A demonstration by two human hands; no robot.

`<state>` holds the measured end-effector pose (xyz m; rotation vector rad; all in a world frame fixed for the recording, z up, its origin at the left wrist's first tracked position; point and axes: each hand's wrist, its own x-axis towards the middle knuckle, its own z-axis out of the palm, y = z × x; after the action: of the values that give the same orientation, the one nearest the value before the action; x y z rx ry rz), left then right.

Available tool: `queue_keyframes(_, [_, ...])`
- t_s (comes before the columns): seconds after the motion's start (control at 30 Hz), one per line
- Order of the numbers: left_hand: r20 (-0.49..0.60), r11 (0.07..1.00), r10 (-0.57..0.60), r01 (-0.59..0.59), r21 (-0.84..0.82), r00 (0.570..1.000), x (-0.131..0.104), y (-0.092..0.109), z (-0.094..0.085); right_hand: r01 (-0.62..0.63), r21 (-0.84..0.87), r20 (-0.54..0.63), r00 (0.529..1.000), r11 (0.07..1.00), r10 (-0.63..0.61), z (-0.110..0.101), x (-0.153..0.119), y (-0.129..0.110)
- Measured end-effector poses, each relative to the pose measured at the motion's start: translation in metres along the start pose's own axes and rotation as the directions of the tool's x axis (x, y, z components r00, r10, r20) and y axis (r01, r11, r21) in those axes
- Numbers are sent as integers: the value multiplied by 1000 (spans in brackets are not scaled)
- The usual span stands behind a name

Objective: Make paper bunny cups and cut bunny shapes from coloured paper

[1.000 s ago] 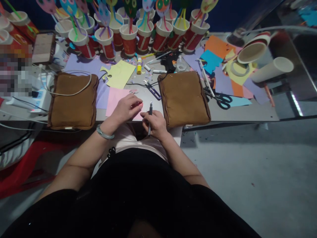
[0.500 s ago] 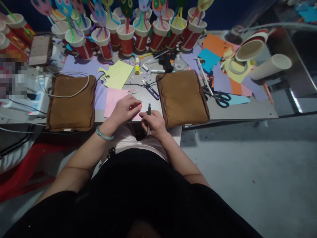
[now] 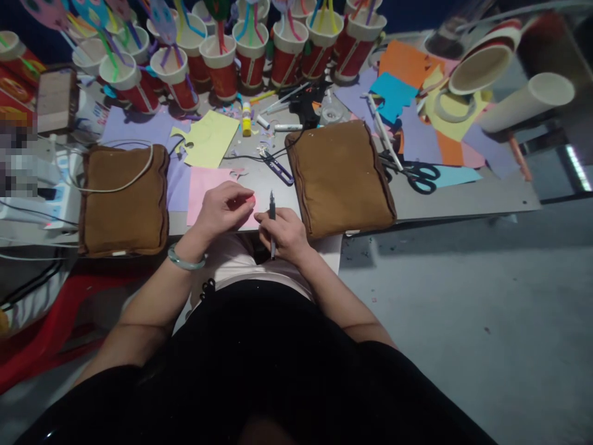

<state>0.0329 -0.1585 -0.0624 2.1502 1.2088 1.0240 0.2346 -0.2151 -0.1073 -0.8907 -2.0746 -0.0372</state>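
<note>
My left hand, with a pale bracelet at the wrist, pinches a small bright pink paper piece between thumb and fingers. Most of that piece is hidden by the fingertips. Just to its right, my right hand is closed around a black-and-clear pen whose tip points away from me. Both hands are at the table's front edge, close together but apart. Under and beyond the left hand lies a pink paper sheet with a cut-out edge. Purple-handled thread snips lie beyond the pen.
Brown cushions flank the hands. Red paper cups with straws and paper faces line the back. A yellow glue stick, yellow paper, black scissors and coloured scraps lie around. A red chair stands at left.
The camera view has shifted a little, so the near table items appear farther left. Both hands keep their grips, with the pen and pink piece held almost as before.
</note>
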Motion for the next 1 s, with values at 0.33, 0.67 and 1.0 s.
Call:
queue_keyframes(0.33, [6, 989, -144, 144, -27, 990, -2, 5, -2, 35, -1, 14, 999, 999, -35, -2, -1, 1])
queue_keyframes(0.67, [-14, 988, -151, 151, -16, 988, 3, 1, -2, 20, 36, 43, 999, 999, -22, -2, -3, 2])
queue_keyframes(1.0, [3, 986, -167, 167, -15, 986, 6, 3, -3, 20, 27, 5, 1000, 999, -20, -3, 0, 1])
